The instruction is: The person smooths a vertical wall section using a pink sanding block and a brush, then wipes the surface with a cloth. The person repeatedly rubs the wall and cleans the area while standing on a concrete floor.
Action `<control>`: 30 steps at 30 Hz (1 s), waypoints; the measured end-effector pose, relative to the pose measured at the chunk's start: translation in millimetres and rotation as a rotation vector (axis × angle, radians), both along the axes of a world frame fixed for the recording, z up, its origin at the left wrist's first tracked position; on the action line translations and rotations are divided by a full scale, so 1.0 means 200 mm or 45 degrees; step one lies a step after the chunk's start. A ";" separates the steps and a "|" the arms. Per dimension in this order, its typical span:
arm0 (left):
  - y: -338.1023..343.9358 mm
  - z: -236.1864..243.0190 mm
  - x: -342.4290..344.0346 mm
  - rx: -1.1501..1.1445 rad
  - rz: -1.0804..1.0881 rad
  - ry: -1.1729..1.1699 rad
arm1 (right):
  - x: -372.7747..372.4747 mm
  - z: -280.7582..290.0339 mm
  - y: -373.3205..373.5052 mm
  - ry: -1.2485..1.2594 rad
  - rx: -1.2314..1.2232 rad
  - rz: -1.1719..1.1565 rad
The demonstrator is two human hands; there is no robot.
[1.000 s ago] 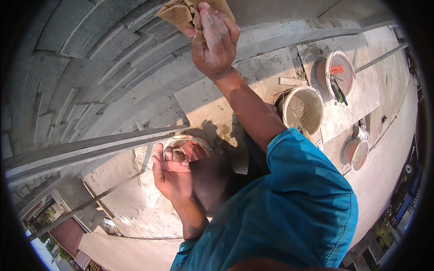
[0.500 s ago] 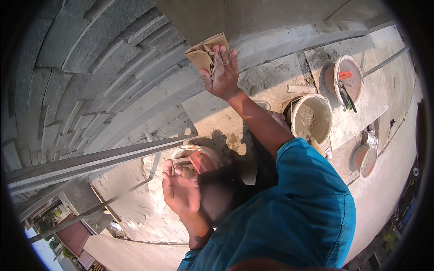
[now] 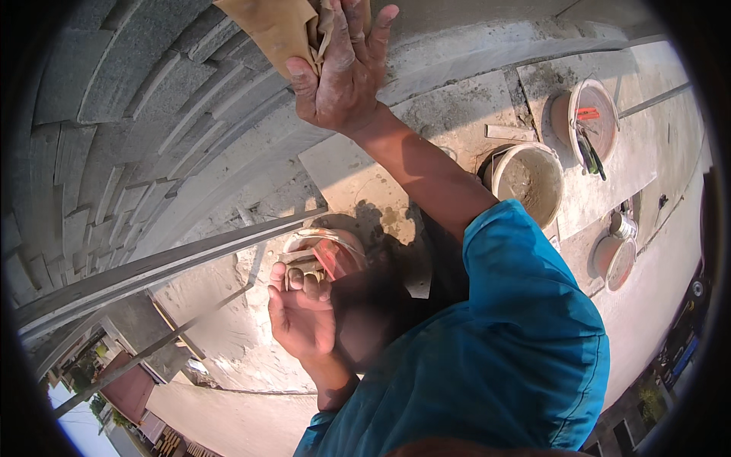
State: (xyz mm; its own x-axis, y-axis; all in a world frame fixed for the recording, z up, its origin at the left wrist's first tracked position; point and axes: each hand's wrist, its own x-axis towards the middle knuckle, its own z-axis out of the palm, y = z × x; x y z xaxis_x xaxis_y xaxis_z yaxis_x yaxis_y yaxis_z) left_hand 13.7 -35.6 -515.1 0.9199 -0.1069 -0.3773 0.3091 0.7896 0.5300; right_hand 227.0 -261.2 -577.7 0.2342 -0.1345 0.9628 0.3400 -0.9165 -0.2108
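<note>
A folded sheet of brown paper (image 3: 266, 27) is under my right hand (image 3: 343, 84) at the top of the view. My right fingers and thumb, coated in pale dust, lie spread over it and press it toward the smooth grey wall (image 3: 457, 19). Part of the sheet runs out of the picture. Lower down, my left hand (image 3: 304, 324) is palm up, its fingers loosely bent and apart, with nothing in it. Just beyond those fingers stands a pale bucket (image 3: 356, 242) with a red flat-sided thing (image 3: 336, 260) inside.
Grey stacked-stone cladding (image 3: 137, 65) covers the wall at left. A long straight bar (image 3: 175, 260) crosses beside my left hand. To the right stand a mortar bucket (image 3: 525, 183), a bucket with tools (image 3: 562, 122) and a smaller pail (image 3: 614, 263). A short pale strip (image 3: 510, 132) lies on the floor.
My right hand has moved up and slightly left with the brown paper, and both look larger now. My left hand has shifted only a little, its fingers still loosely bent.
</note>
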 end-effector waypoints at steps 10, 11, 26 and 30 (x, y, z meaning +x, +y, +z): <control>0.01 -0.01 0.01 -0.028 -0.018 -0.043 | 0.04 0.06 0.00 -0.081 0.046 0.025; 0.01 0.00 0.01 -0.018 -0.005 -0.033 | 0.02 -0.05 -0.02 -0.021 0.004 0.025; -0.07 -0.05 0.13 0.007 -0.050 0.072 | -0.06 -0.21 -0.16 0.154 -0.105 -0.058; -0.03 -0.02 0.10 0.055 0.011 0.044 | 0.04 0.71 -0.03 -0.046 -0.094 0.008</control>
State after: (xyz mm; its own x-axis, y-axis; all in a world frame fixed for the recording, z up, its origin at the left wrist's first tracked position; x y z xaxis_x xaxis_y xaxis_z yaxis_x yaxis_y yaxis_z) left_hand 33.5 -40.8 -518.6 0.9071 -0.0819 -0.4128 0.3211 0.7689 0.5529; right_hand 235.9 -267.2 -435.9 0.2001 -0.0614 0.9778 0.3522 -0.9268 -0.1303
